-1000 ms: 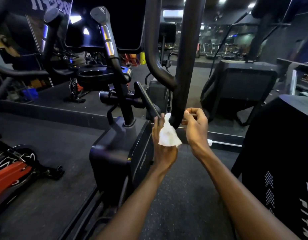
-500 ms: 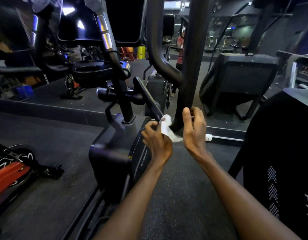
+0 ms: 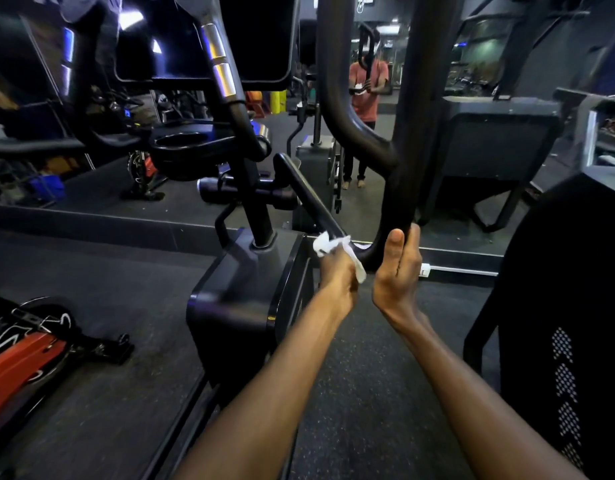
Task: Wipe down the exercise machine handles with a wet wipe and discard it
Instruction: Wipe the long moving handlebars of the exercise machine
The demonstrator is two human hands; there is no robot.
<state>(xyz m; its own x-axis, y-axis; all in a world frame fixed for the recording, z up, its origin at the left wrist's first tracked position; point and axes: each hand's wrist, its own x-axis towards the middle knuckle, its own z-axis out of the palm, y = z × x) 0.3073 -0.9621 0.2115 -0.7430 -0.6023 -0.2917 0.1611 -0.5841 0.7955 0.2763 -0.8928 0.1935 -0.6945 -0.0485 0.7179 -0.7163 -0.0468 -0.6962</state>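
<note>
Since a second ago, left hand (image 3: 337,276) has slid the wet wipe (image 3: 328,249) off the upright handle (image 3: 399,188) onto the slanted bar (image 3: 311,199), clenched around it; beside it, right hand (image 3: 397,271) grasps the handle's base

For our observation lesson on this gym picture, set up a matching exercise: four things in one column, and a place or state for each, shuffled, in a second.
Things:
1. wet wipe
2. right hand
3. cup holder
4. orange machine part

Places or states:
A. lying on the floor at lower left
B. bunched in the left hand
C. wrapped round the bottom of the black handle bar
D. empty ring left of the centre post

Pairs: 1-B, 2-C, 3-D, 4-A
</note>
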